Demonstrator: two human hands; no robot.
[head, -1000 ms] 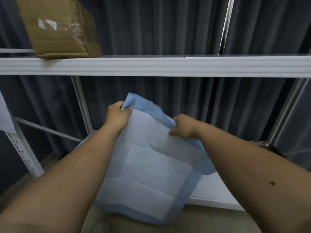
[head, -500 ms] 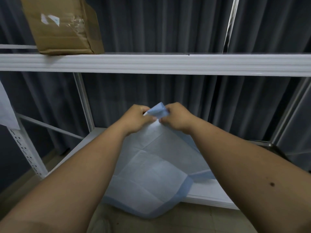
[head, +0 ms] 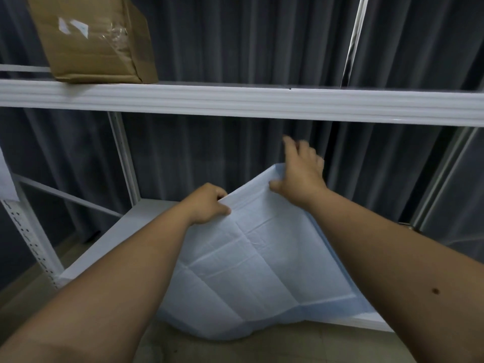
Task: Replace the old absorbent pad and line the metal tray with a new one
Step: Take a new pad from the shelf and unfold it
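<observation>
I hold a light blue and white absorbent pad [head: 262, 258] unfolded in front of me, creased into squares. It hangs over the front of the lower white shelf [head: 141, 221]. My left hand [head: 209, 203] pinches the pad's top edge. My right hand [head: 301, 174] is higher and to the right at the pad's upper corner, thumb on the front and blurred fingers spread behind it. A bit of dark metal rim [head: 404, 223], perhaps the tray, peeks out behind my right forearm; the remainder is hidden.
A taped cardboard box [head: 97, 40] sits on the upper white shelf beam [head: 235, 100]. A perforated white upright [head: 34, 231] stands at the left. Dark grey curtains hang behind the rack. Tan floor shows below the pad.
My hands, together at the pad's top corner half a second ago, have moved apart. The right hand went up and right, and the pad is spread wider.
</observation>
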